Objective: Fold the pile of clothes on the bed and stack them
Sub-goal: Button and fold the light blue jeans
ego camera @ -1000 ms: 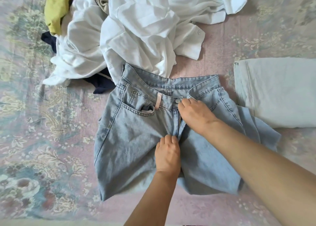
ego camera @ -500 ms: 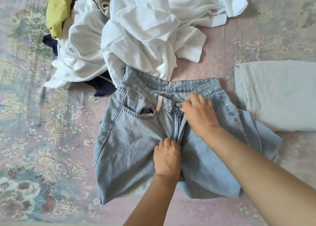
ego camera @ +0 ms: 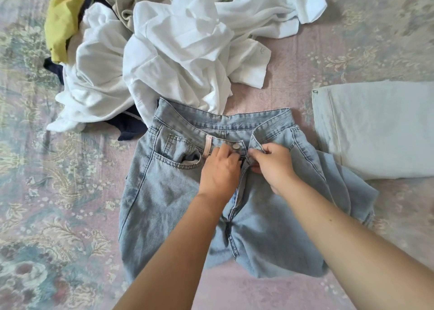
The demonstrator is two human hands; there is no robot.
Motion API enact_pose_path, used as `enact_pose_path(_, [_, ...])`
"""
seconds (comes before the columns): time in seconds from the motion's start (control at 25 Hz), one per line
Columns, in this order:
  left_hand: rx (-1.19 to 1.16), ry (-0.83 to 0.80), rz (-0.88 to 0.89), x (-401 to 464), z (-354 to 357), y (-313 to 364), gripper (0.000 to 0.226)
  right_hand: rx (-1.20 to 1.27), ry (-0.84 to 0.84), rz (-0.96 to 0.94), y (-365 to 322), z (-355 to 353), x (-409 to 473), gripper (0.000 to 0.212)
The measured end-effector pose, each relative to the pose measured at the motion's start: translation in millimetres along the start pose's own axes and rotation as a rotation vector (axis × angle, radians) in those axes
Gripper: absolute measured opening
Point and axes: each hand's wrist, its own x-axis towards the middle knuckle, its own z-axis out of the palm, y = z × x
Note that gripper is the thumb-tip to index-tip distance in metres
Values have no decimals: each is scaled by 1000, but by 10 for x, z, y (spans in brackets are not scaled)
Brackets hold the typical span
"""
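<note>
Light-wash denim jeans [ego camera: 164, 192] lie flat mid-bed, fly open. Left hand [ego camera: 219, 168] pinches the waistband by the metal button [ego camera: 235, 146], right hand [ego camera: 274, 164] grips the other flap. Crumpled white shirts [ego camera: 178, 51] heap just beyond, a folded pale garment [ego camera: 380, 131] on the right, floral bedspread [ego camera: 47, 192] underneath.

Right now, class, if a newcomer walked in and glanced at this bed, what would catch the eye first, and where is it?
First, the pale blue jeans spread flat in the middle of the bed, with the left hand and right hand meeting at the waistband by the metal button. Next, the heap of white shirts behind the jeans, a yellow garment at its far left. A folded pale garment lies at the right.
</note>
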Motion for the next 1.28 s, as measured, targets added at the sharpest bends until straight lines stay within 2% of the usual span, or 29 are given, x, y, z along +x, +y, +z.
enact_pose_path(0.08, [-33,8,44,-139,8,10,16,99,0,35,-6,-6,-31,15])
enact_pose_path(0.16, [-62,134,141,-182,-8,-18,9,156,-5,64,-24,-19,-50,19])
enact_pose_path(0.24, [-32,222,128,-48,-86,-30,22,203,-22,100,-41,-34,-69,28])
enact_pose_path(0.28, [15,153,50,60,-129,-34,31,213,-29,111,-45,-37,-83,28])
enact_pose_path(0.36, [159,-86,-94,312,-191,-65,42,223,-41,124,-48,-56,-115,24])
enact_pose_path(0.44, [255,-282,-157,472,-299,-13,38,209,-50,122,-61,-85,-148,25])
enact_pose_path(0.48, [248,-285,-176,511,-350,23,33,205,-53,123,-75,-102,-167,22])
enact_pose_path(0.56, [101,-221,-215,488,-475,76,24,279,-56,156,-119,-136,-237,13])
enact_pose_path(0.64, [-200,-197,-281,351,-562,90,17,420,-52,213,-200,-162,-338,13])
enact_pose_path(0.72, [-539,-189,-397,182,-646,136,17,582,-75,289,-261,-194,-448,9])
enact_pose_path(0.84, [-823,-86,-535,-42,-741,249,19,719,-148,314,-335,-249,-628,6])
enact_pose_path(0.92, [-919,-35,-577,-169,-801,345,15,651,-145,274,-363,-284,-758,8])
enact_pose_path(1.0, [-921,6,-573,-265,-852,409,10,585,-112,192,-394,-320,-895,10])
enact_pose_path(1.2, [-1192,48,-706,-390,-959,511,5,295,-66,-127,-417,-413,-1181,11])
enact_pose_path(1.28, [-1192,74,-705,-435,-1002,558,5,266,-37,-214,-428,-422,-1278,12])
